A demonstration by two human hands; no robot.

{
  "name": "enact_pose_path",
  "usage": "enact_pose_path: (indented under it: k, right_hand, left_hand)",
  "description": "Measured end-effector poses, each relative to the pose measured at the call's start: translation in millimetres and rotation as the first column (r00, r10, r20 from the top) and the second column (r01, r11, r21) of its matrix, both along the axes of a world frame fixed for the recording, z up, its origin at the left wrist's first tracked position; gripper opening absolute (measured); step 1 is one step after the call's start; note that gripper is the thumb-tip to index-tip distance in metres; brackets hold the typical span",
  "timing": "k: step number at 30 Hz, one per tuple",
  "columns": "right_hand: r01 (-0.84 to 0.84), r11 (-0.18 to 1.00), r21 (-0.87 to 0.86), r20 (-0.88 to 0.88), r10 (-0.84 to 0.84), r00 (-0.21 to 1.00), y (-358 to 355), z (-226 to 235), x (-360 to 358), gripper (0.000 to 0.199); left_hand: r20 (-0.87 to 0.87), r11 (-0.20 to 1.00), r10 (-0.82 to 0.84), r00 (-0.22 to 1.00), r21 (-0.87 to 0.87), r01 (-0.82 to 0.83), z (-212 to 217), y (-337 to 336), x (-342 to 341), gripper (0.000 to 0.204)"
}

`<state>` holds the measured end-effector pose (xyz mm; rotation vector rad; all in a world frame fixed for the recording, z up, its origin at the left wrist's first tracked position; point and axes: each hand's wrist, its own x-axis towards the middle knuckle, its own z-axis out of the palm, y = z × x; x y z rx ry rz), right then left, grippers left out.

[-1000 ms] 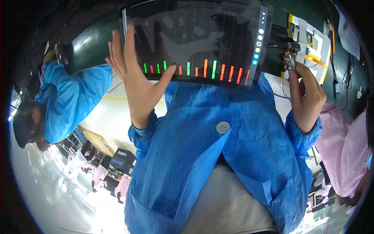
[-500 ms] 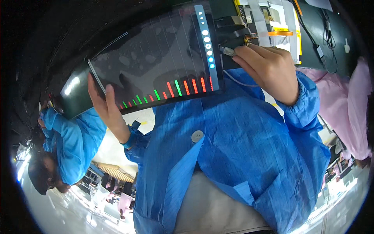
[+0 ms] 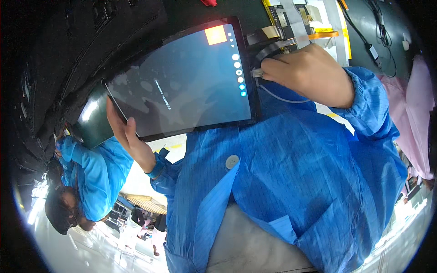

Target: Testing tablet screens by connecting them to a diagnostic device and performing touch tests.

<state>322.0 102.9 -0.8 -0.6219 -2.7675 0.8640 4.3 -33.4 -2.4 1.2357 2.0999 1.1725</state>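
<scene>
A tablet (image 3: 191,86) with a black frame lies tilted before me, its lit screen dark blue with an orange square and a column of round icons. My left hand (image 3: 129,136) grips its left edge, thumb on the front side and fingers behind. At the tablet's right edge, my right hand (image 3: 305,75) pinches a small pale cable plug (image 3: 257,73); whether the plug is seated cannot be made out. From there a thin grey cable (image 3: 284,99) loops below that hand. Black ribbon cables (image 3: 273,48) run between the tablet's side and a taped circuit assembly just above my right hand.
The circuit assembly (image 3: 291,18), with yellow edges and grey tape, lies on the dark green tabletop (image 3: 355,54). Black cords (image 3: 373,50) are to its right. A co-worker in a blue smock (image 3: 100,168) is at left; pink clothing (image 3: 407,123) shows at right.
Red and green bars on the tablet's screen have given way to a blue display with an orange square. The tablet and both hands sit slightly lower in view, the plug still in my right fingers.
</scene>
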Motion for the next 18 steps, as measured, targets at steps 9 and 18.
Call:
enact_pose_path:
  k: [9, 18]
  right_hand:
    - [0.115, 0.926, 0.36, -0.06, -0.1, 0.993, -16.9, 1.5, -0.9, 0.013]
    - [0.227, 0.884, 0.41, -0.16, -0.175, 0.972, -26.7, -10.0, -5.5, 0.018]
  left_hand:
    - [-0.667, 0.988, -0.142, 0.732, -0.049, 0.147, 39.2, 35.3, 33.3, 0.069]
    - [-0.505, 0.804, -0.58, 0.639, -0.231, 0.548, 9.8, 91.6, 123.0, 0.08]
